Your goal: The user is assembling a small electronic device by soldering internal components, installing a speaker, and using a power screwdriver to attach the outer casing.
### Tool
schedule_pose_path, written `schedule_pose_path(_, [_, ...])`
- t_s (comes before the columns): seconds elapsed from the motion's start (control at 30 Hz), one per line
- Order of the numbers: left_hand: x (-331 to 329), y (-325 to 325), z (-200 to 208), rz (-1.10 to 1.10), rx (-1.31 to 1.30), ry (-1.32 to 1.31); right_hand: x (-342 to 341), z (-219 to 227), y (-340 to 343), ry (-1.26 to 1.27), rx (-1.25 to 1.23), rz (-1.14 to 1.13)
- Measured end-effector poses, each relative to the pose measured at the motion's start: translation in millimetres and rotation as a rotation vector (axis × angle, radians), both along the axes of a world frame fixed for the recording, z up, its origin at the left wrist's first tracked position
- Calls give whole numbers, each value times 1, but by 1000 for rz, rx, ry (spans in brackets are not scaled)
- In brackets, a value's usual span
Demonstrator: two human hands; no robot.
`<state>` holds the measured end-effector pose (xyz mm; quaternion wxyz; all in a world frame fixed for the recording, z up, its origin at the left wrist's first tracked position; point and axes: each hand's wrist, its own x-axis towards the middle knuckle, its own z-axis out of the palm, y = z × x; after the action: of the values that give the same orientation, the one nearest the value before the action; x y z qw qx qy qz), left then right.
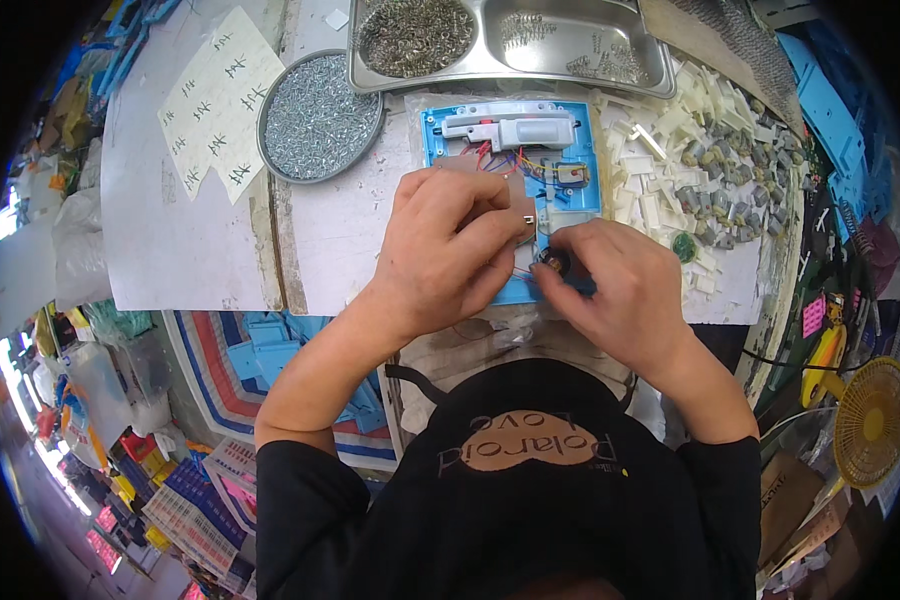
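A blue plastic housing (587, 120) lies open on the table in front of me, with a grey-white molded part (535, 132), thin red and other coloured wires and a small boxy component (572, 174) inside. My left hand (445, 245) is closed over the housing's left side, fingers pinched at a brown flat board (516, 186). The fingertips partly hide the board's edge. At the housing's lower right corner, my right hand (625, 290) pinches a small round black part (552, 262), probably a speaker. Thin wires run between the two hands.
Beyond the left hand stands a round dish of screws (320, 115). A steel tray (485, 70) with springs is at the back. White plastic pieces and small grey parts (730, 165) pile up on the right. A marked paper sheet (220, 105) lies left; a yellow fan (870, 420) stands lower right.
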<state>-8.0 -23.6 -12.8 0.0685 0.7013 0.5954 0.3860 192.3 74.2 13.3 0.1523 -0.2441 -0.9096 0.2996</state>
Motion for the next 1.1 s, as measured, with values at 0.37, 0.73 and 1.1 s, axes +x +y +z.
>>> schedule_pose_path(0.37, [-4,14,4,-114,22,31,6,8,23,33,-26,-102])
schedule_pose_path(0.73, [-2,7,6,-26,-97,-6,-15,0,-4,-23,52,-117])
schedule_pose_path(1.1, [-1,9,3,-50,-85,-36,-13,-9,-9,114,48,-150])
